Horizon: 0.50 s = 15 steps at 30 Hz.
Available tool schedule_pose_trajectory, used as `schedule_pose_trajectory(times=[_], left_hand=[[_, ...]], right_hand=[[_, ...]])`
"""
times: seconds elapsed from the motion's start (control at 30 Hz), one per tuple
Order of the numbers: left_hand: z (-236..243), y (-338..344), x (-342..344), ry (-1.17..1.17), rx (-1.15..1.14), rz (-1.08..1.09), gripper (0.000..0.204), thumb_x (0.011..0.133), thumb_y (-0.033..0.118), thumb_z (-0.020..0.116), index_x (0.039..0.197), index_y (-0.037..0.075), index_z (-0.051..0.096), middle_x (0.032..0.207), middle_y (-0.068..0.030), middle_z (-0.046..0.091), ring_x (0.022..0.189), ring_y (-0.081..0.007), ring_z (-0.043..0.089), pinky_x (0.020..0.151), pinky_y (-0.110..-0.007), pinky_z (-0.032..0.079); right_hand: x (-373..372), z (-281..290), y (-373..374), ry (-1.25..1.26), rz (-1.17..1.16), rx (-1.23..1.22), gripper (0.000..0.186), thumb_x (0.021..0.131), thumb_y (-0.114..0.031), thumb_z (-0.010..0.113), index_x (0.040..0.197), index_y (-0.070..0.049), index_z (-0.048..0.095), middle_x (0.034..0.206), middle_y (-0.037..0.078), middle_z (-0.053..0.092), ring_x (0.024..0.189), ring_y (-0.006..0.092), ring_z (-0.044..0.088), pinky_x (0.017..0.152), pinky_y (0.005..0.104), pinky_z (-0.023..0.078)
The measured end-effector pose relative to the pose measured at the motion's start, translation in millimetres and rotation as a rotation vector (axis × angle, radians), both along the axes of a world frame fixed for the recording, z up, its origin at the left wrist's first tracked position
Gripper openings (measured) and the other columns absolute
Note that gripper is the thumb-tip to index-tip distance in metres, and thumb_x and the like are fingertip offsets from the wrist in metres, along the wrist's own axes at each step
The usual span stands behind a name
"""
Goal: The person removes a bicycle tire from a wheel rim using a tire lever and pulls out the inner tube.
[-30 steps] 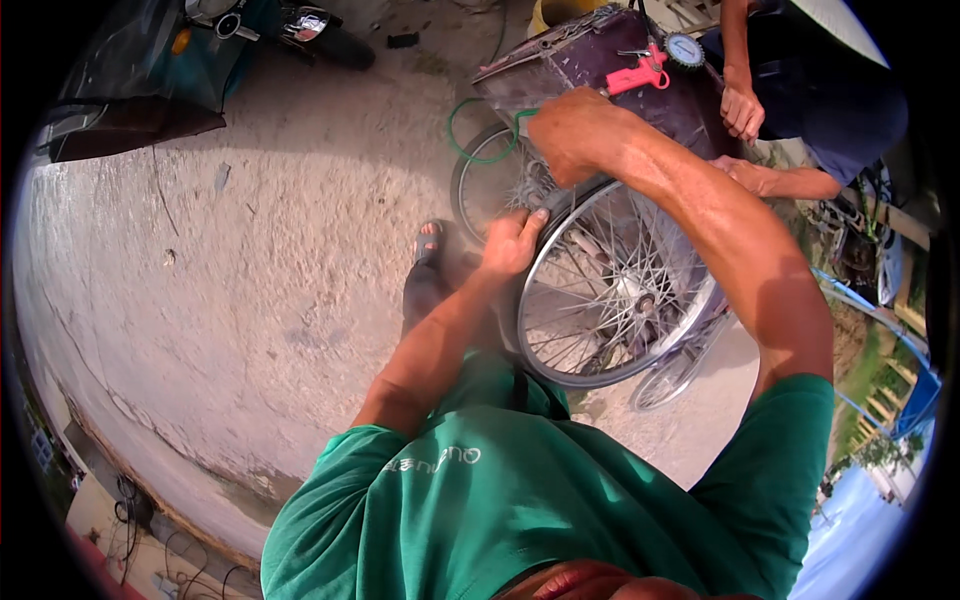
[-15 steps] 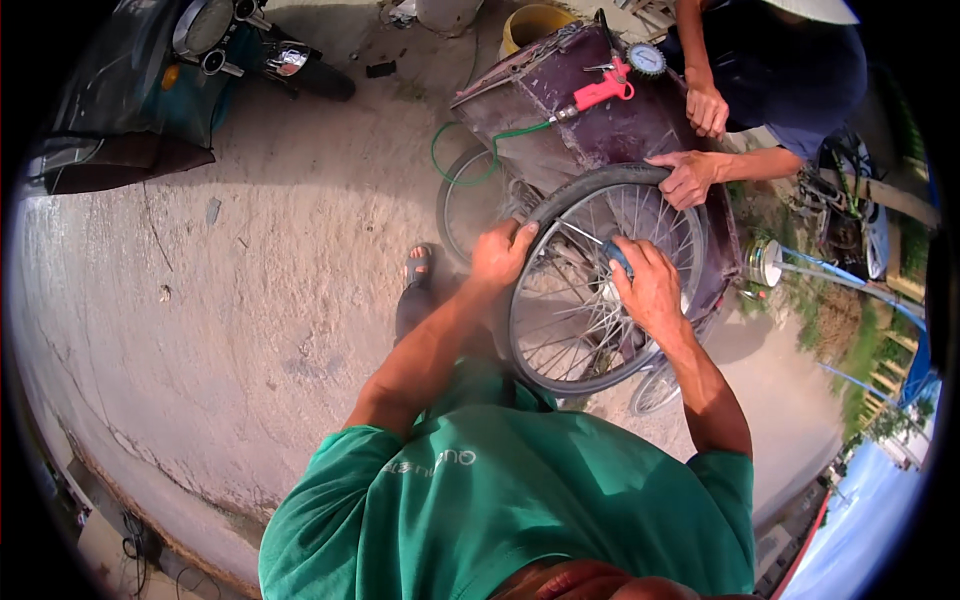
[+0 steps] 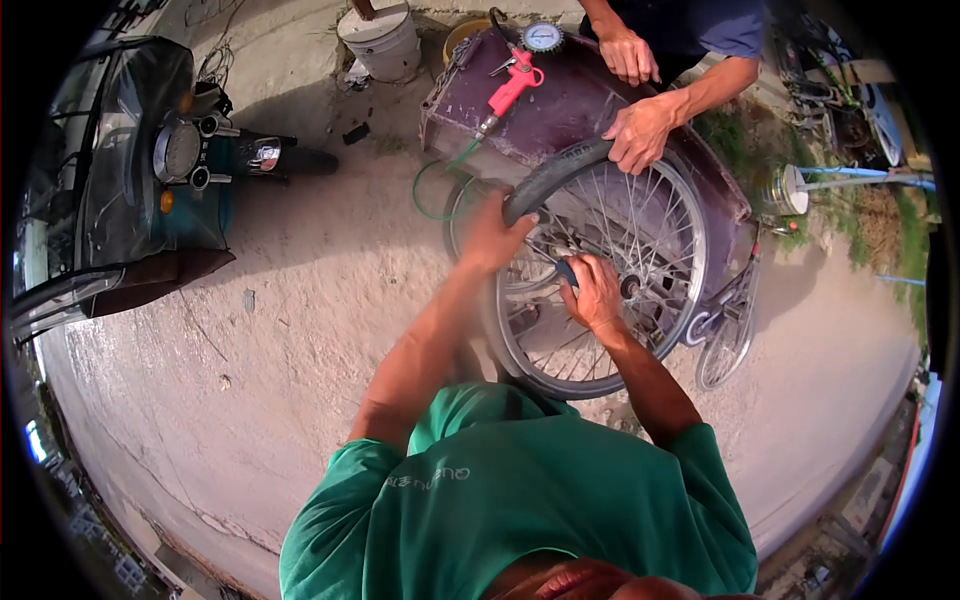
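My left hand [image 3: 498, 235], somewhat blurred, grips the black tire [image 3: 545, 178] on the upper left of a spoked bicycle wheel [image 3: 630, 285]. Inside that wheel, my right hand [image 3: 592, 292] is closed on a blue-handled, screwdriver-like tool [image 3: 566, 271]. A co-worker's hand [image 3: 640, 135] holds the tire's top, and their other hand [image 3: 625, 55] hangs above it with curled fingers. Behind the wheel, a pink air inflator gun [image 3: 515, 85] with a round gauge [image 3: 542, 38] rests on a worn purple metal body [image 3: 565, 115], with a green hose [image 3: 424, 185] looping down.
A motorbike [image 3: 185, 160] with a plastic cover stands at left. A white bucket [image 3: 385, 50] and a yellow one [image 3: 458, 38] are at the back. Another bicycle [image 3: 728, 350] is right of the wheel. A striped pot with a pole [image 3: 790, 188] stands farther right.
My right hand came down from the upper rim onto the blue-handled tool and has shifted left. The co-worker's lower hand moved left along the tire. The view has shifted.
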<state>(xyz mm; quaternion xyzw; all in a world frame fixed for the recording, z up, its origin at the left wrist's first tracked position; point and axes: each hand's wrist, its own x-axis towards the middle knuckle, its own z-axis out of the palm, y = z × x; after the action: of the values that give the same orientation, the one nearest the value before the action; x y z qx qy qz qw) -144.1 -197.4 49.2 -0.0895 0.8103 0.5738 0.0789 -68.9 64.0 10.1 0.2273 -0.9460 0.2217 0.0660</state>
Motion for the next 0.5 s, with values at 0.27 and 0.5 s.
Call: schedule_pose_trajectory(times=[0.27,0.5], left_hand=[[19,35,-26,-0.027,-0.492,-0.160,0.076,0.090,0.023,0.080,0.154,0.003,0.046,0.133,-0.0322,0.067,0.122,-0.0529,0.067,0.102,-0.058,0.054],[-13,6,19,0.064,-0.025,0.073,0.060,0.103,0.032,0.071,0.150,-0.003,0.055,0.137,-0.0309,0.067,0.123,-0.0428,0.069,0.108,-0.047,0.052]], right_hand=[[-4,-3,-2,0.067,-0.064,-0.059,0.045,0.091,-0.026,0.072,0.133,-0.010,0.068,0.128,0.012,0.068,0.116,0.0335,0.066,0.102,0.0491,0.051],[-3,-7,2,0.035,-0.060,-0.091,0.043,0.093,-0.028,0.074,0.132,-0.011,0.068,0.129,0.010,0.069,0.117,0.0342,0.066,0.102,0.0487,0.050]])
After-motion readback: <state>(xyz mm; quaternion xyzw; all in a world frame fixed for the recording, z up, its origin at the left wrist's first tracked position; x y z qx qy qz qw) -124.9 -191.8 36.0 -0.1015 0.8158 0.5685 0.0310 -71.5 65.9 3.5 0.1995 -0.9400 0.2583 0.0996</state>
